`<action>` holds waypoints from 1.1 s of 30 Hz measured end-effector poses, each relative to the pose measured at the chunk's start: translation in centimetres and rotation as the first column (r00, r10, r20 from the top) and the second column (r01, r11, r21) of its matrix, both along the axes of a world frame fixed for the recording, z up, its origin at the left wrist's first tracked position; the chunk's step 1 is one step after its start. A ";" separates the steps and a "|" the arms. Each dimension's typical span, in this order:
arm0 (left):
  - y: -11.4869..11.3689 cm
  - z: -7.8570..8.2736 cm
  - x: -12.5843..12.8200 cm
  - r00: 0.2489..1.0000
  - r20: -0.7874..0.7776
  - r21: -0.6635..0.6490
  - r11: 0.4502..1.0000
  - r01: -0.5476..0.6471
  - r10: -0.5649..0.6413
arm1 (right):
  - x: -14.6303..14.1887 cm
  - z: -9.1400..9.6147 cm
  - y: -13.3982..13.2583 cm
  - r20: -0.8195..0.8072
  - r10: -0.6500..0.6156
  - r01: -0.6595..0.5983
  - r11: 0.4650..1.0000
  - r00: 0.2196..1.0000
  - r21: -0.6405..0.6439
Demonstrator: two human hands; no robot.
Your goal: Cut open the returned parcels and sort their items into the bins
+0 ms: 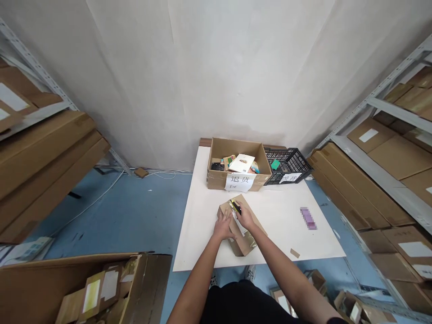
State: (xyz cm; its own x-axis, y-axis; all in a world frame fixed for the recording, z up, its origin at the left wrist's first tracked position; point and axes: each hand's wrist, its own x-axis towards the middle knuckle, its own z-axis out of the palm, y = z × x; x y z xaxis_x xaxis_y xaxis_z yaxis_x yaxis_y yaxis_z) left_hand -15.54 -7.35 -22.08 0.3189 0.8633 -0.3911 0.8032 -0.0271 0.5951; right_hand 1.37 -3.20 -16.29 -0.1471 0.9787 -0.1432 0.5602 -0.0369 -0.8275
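A small brown cardboard parcel (248, 240) lies on the white table (280, 216) in front of me, taped with shiny tape. My left hand (222, 226) presses flat on its left side with fingers spread. My right hand (245, 217) is closed around a small dark and yellow tool (235, 207), possibly a cutter, held against the parcel's top near its far corner.
At the table's far edge stand an open cardboard box (216, 180) of mixed items with a paper label and a black plastic crate (293, 162). A purple item (308, 218) and a tape scrap (294, 253) lie to the right. Shelves of cartons flank both sides; open cartons sit on the floor nearby.
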 end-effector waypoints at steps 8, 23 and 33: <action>-0.4 1.0 0.4 0.994 -0.082 -0.041 0.997 -0.069 0.065 | -1.7 -0.7 4.3 0.460 0.170 -0.174 0.984 0.872 -0.035; -0.1 1.5 0.1 0.992 -0.054 -0.086 0.990 -0.115 0.110 | 0.0 0.9 0.5 0.586 0.266 -0.163 0.961 0.766 -0.225; -0.1 1.3 -0.2 0.992 -0.059 -0.082 0.990 -0.116 0.111 | 4.4 0.9 -7.2 0.627 0.316 -0.135 0.938 0.712 -0.320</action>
State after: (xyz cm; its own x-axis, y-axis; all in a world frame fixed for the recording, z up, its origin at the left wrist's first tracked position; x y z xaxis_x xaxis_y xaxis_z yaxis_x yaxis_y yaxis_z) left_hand -15.72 -7.44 -20.83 0.1972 0.8555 -0.4787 0.8292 0.1149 0.5470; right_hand 5.73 -10.44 -15.37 -0.1381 0.8507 -0.5072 0.9741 0.0240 -0.2250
